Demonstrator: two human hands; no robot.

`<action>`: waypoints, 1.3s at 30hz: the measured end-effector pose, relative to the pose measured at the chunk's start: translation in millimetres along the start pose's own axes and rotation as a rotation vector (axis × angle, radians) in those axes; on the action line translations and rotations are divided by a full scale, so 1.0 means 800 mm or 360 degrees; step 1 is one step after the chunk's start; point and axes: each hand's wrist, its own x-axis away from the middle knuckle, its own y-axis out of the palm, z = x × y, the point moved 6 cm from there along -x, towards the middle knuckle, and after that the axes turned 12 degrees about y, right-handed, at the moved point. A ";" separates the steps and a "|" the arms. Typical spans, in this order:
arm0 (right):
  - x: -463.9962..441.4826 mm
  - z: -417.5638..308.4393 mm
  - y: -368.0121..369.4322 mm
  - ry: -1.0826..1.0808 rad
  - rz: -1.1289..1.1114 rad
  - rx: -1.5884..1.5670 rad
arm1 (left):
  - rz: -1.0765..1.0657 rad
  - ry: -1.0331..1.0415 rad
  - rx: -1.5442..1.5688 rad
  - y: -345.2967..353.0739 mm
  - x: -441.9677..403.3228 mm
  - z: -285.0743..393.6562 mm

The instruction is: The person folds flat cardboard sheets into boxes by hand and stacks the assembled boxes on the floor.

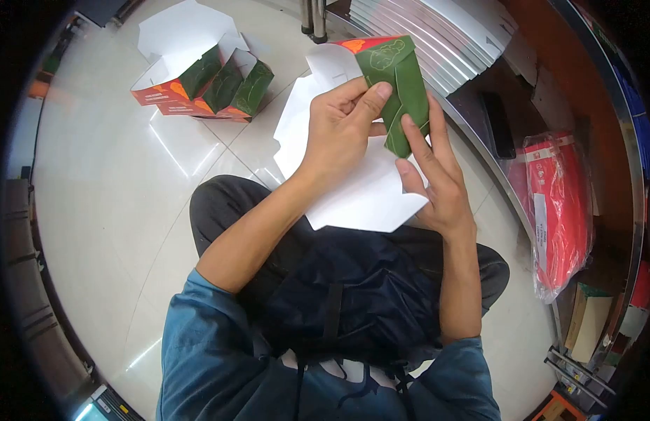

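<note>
A partly folded carton shows its white inside (pixel 360 189) toward me and a green printed end panel (pixel 407 84) at its upper right. My left hand (pixel 346 126) pinches the left edge of the green panel between thumb and fingers. On the other side, my right hand (pixel 437 168) has its fingers against the panel's lower right part, with the thumb near the white board. Green flaps overlap at this end. A strip of red and orange print shows along the carton's top edge.
Open red and green cartons (pixel 199 88) stand on the tiled floor (pixel 93 175) at upper left. Stacked white sheets (pixel 430 42) lie at upper right. A red package in clear plastic (pixel 560 210) and a dark phone-like object (pixel 498 126) are on the right. Metal legs (pixel 313 19) stand at the top.
</note>
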 end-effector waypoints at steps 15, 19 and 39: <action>0.002 0.033 0.010 0.0137 0.0282 0.0325 | -0.0064 -0.0045 -0.0181 0.009 0.025 -0.033; 0.003 0.038 0.001 0.0301 0.0390 -0.0090 | -0.0311 0.0203 -0.0827 0.017 0.013 0.018; 0.087 0.174 0.093 0.1303 -0.1242 0.0857 | -0.0782 0.0489 -0.3156 -0.430 -0.167 0.317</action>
